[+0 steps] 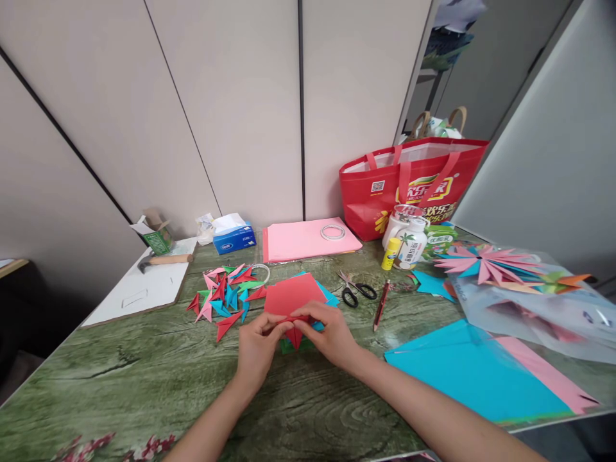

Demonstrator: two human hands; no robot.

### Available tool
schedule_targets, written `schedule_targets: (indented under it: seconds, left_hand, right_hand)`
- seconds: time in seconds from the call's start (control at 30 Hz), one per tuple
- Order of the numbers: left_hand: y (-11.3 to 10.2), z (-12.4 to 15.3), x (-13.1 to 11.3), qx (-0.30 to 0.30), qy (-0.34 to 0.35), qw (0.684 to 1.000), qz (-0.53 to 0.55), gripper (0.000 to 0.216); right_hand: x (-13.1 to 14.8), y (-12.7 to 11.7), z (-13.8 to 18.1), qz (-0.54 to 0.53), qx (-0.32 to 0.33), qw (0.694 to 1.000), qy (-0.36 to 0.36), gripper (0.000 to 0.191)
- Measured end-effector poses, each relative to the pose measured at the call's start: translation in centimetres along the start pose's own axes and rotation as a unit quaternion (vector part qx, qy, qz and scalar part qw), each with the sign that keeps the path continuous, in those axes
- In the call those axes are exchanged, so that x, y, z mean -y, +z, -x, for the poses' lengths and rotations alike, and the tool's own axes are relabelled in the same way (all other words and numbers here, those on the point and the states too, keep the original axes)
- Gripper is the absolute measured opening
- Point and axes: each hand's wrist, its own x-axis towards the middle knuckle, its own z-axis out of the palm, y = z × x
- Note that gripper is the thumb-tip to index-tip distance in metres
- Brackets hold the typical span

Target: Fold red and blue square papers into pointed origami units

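Observation:
A small folded red paper piece (297, 336) is pinched between both hands, its point toward me. My left hand (260, 340) closes thumb and fingers on its left side, and my right hand (330, 330) does the same on the right. Just beyond them lies a stack of red paper (293, 292), with blue and green sheets showing from beneath it. To the left is a pile of folded paper pieces (226, 292) in red, pink, blue and green. Black-handled scissors (353, 289) and a dark red pen (382, 307) lie to the right of the hands.
Pink sheets (308, 239) with a tape roll (333, 232) lie by the wall, beside a blue tissue box (234, 239). A red bag (414, 179), a white jar (410, 242) and a glue stick (391, 253) stand right. Blue paper (471, 372) lies nearer; a hammer (166, 259) sits left.

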Motion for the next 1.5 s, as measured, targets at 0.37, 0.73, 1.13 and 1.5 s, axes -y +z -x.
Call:
schedule_targets:
  seconds: [0.37, 0.73, 1.13, 1.5]
  left_hand:
    - [-0.3, 0.1, 1.3, 0.062, 0.064, 0.993, -0.083, 0.014]
    - [-0.4, 0.3, 0.0, 0.003, 0.236, 0.958, -0.161, 0.01]
    - [-0.3, 0.5, 0.1, 0.024, 0.188, 0.976, -0.104, 0.009]
    - [-0.1, -0.2, -0.3, 0.06, 0.033, 0.997, 0.037, 0.033]
  right_hand:
    - [0.0, 0.0, 0.3, 0.026, 0.029, 0.999, 0.037, 0.014]
    - [0.4, -0.1, -0.2, -0.059, -0.05, 0.993, 0.091, 0.013]
    - [-0.2, -0.2, -0.1, -0.074, -0.044, 0.996, 0.036, 0.018]
    - [0.9, -0.7, 0.1, -0.006, -0.076, 0.995, -0.067, 0.009]
